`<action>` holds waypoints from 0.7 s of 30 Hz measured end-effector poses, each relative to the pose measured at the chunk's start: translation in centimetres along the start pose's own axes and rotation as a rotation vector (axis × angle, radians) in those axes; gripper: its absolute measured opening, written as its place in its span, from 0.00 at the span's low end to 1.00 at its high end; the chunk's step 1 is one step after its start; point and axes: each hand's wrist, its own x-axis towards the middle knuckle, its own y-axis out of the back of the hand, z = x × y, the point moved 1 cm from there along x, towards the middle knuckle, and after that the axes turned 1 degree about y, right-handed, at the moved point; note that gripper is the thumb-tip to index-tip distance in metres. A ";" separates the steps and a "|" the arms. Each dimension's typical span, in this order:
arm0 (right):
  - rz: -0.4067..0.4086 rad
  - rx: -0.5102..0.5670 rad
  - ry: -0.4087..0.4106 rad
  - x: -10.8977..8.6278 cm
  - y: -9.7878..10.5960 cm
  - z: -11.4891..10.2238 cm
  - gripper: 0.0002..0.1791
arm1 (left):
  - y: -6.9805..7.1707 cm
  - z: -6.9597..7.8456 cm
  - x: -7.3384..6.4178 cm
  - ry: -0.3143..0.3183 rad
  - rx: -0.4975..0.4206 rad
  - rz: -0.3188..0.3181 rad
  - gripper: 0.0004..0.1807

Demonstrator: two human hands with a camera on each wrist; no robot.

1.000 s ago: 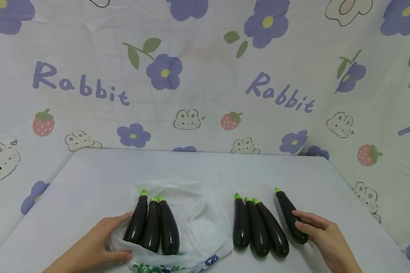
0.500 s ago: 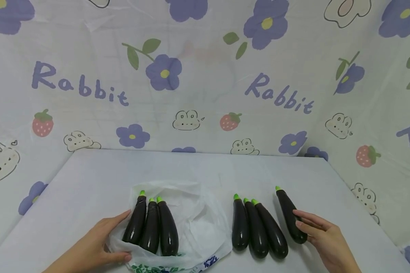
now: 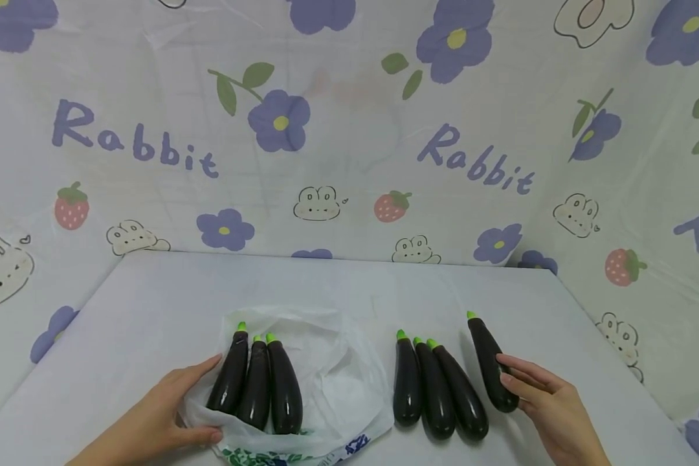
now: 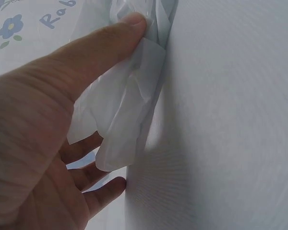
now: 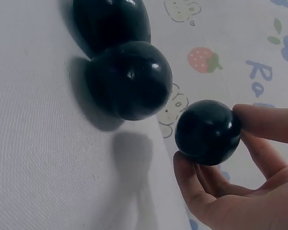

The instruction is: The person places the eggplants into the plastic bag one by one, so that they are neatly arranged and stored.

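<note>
Nearest, toward the left edge of the white bench (image 3: 349,283), the left hand (image 3: 166,408) spreads along a thin plastic bag (image 3: 349,388): thumb on the folded near rim, fingers by the side, a wide, relaxed grip. Light, steady thumb pressure should stop such flimsy film from sliding or folding over.

Toward the bench's right edge, the right hand (image 3: 553,404) pinches the held eggplant (image 3: 489,362) between thumb and fingers. That grip is narrowed to the fruit's width and sits near the thick end, which the right wrist view shows apart from the bench. The glossy skin looks slick, so firm, even pressure from both sides seems wise; a hold nearer the middle would probably balance better.

Just beside it, three loose eggplants (image 3: 437,391) lie together, so a little clearance would avoid nudging them. Three bagged eggplants (image 3: 255,385) rest side by side, lower ends behind the near rim.

Beyond the bench's far edge hangs a printed cloth (image 3: 349,155).
</note>
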 end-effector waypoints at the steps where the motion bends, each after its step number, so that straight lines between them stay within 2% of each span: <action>1: 0.003 0.003 -0.005 0.0 -0.1 -0.1 0.25 | 0.0 0.0 0.0 0.002 -0.005 -0.004 0.59; 7: -0.002 0.023 -0.003 -0.3 -0.9 -0.3 0.26 | 0.1 0.2 0.0 0.016 -0.015 -0.010 0.59; 15: 0.008 -0.006 -0.004 -0.5 -1.3 -0.4 0.28 | 0.1 0.2 -0.2 -0.052 0.029 0.039 0.58; 21: -0.006 0.003 0.011 -0.4 -1.3 -0.5 0.27 | 0.1 0.2 -0.2 -0.057 0.037 0.049 0.58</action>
